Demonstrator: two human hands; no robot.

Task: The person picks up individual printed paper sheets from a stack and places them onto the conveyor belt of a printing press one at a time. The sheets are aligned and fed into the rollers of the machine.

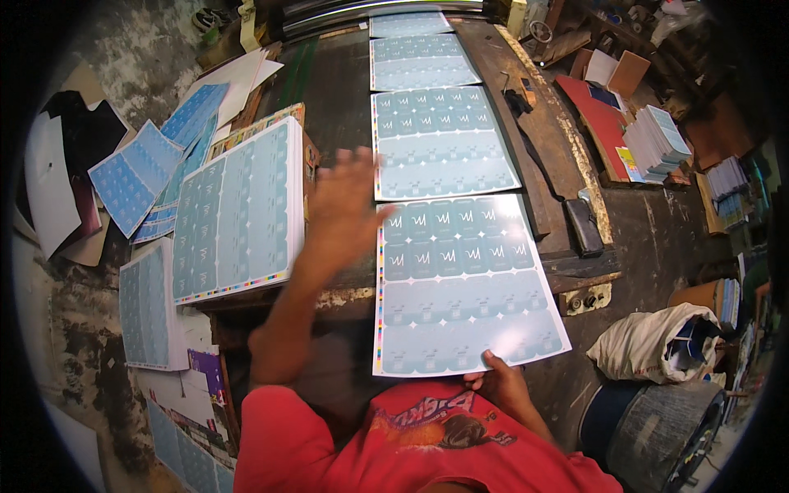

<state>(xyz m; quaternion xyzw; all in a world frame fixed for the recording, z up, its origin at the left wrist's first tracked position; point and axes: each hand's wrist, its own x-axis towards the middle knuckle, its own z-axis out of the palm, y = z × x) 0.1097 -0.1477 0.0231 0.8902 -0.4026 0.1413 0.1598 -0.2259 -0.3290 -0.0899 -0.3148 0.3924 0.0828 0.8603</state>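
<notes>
My right hand [505, 384] pinches the near edge of a glossy, pale blue-green printed sheet [452, 289], thumb on top and fingers beneath. This sheet carries rows of card-like designs and a coloured strip down its left side. Beyond it, a second printed sheet [444, 148] and several more run in a line away from me to a metal roller [386, 6]. My left hand [349, 201] is open and a little blurred, fingers spread, over the bench beside the nearest sheets; its thumb comes close to the near sheet's left edge. A thick stack of similar sheets [238, 218] sits left of that hand.
A lower stack [148, 308] and loose blue sheets [136, 177] lie at the left. Along the bench's right side runs a wooden rail [559, 131] with a dark box [583, 226]. Right of the bench are a white sack [657, 341], a drum [657, 435] and stacked booklets [657, 144].
</notes>
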